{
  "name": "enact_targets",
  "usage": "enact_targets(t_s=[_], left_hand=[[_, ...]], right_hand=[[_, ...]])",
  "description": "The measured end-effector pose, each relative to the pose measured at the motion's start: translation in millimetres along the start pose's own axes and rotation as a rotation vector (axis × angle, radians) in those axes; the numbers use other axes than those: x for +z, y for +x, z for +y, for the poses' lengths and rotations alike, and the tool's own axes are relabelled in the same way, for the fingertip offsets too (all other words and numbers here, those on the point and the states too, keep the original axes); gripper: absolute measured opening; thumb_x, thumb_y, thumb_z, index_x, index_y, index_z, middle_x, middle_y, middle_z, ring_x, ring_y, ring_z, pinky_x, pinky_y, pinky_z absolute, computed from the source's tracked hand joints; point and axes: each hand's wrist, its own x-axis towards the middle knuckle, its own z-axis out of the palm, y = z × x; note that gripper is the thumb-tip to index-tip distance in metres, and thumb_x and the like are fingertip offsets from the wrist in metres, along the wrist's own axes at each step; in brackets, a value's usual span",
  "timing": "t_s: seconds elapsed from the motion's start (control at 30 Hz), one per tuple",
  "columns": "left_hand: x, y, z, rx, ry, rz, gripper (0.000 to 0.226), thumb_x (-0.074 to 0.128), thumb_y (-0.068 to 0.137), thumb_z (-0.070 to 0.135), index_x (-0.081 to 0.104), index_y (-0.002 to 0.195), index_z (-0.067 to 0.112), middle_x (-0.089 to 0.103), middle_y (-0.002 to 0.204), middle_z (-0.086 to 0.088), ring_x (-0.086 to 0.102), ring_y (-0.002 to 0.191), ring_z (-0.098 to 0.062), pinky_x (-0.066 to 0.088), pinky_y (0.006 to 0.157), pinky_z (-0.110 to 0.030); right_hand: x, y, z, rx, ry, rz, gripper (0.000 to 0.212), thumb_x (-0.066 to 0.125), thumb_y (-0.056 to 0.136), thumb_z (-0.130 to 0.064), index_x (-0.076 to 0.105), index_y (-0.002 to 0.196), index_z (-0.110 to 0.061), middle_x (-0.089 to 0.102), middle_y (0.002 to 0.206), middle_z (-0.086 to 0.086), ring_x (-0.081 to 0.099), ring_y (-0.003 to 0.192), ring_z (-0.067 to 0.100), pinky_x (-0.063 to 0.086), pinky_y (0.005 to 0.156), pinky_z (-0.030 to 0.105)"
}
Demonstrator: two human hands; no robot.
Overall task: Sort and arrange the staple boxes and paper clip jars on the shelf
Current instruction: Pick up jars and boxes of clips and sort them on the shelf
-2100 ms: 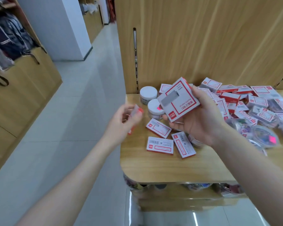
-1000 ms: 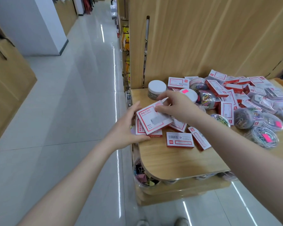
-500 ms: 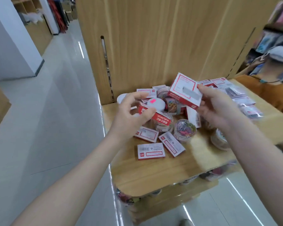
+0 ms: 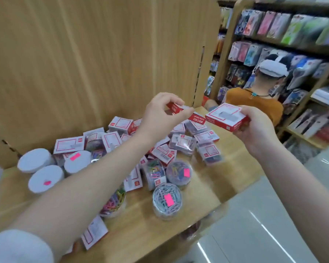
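A: Far left, white-lidded jars [image 4: 34,160] stand near the back panel. Middle: the pile of staple boxes [image 4: 122,125] and clear clip jars [image 4: 167,202], jumbled on the shelf [image 4: 179,230].

B: Hands?

A: Both raised over the pile's far right part. Left hand [image 4: 160,112] pinches a slim red box [image 4: 176,107] from above, thumb and fingertips curled round it. Its long axis runs left-right, right end tilted down toward the other box.

B: And the right?

A: Right hand [image 4: 258,126] grips a flat box [image 4: 226,118], window face up, fingers wrapped round its right edge. The two boxes sit just beside each other, ends nearly meeting; touching or not, cannot tell.

B: So the next move?

A: My guess: stacking or pairing them. The bare shelf lies to the right, nearer the right hand.
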Motion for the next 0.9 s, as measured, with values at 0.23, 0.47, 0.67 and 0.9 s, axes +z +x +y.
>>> enact_targets(t_s=[0.23,0.47,0.67,0.9], left_hand=[[70,66,-37,-0.034,0.353,0.036,0.028,0.077,0.072,0.027,0.066,0.091,0.009,0.047,0.110,0.000,0.047,0.100,-0.008,0.027,0.077,0.005],[69,73,-53,-0.152,0.927,-0.251,0.048,0.063,0.079,0.049,0.057,0.121,0.024,0.027,0.150,0.003,0.012,0.139,-0.022,0.014,0.110,-0.037],[37,62,-34,-0.205,0.864,-0.259,0.041,0.051,0.091,0.034,0.053,0.123,0.010,0.053,0.124,-0.010,0.046,0.118,-0.025,0.031,0.099,-0.027],[8,15,-13,-0.130,0.852,-0.224,0.039,0.057,0.088,0.035,0.058,0.118,0.011,0.058,0.120,-0.003,0.051,0.114,-0.017,0.030,0.093,-0.017]], right_hand=[[-19,93,-13,0.042,-0.069,-0.074,0.022,0.043,0.091,-0.015,0.054,0.109,-0.011,0.067,0.093,0.005,0.067,0.086,0.018,0.050,0.082,0.034],[4,141,-1,0.086,-0.179,-0.318,0.006,0.045,0.094,-0.015,0.051,0.094,-0.016,0.064,0.083,0.008,0.060,0.066,0.015,0.046,0.053,0.022],[37,136,19,0.015,-0.432,-0.648,0.020,0.051,0.094,-0.024,0.056,0.108,-0.011,0.062,0.087,-0.001,0.056,0.074,0.006,0.043,0.061,0.016],[15,142,39,-0.619,-1.201,-0.967,0.058,0.064,0.083,-0.032,0.040,0.134,-0.017,0.048,0.130,0.001,0.050,0.112,0.016,0.039,0.086,0.024]])
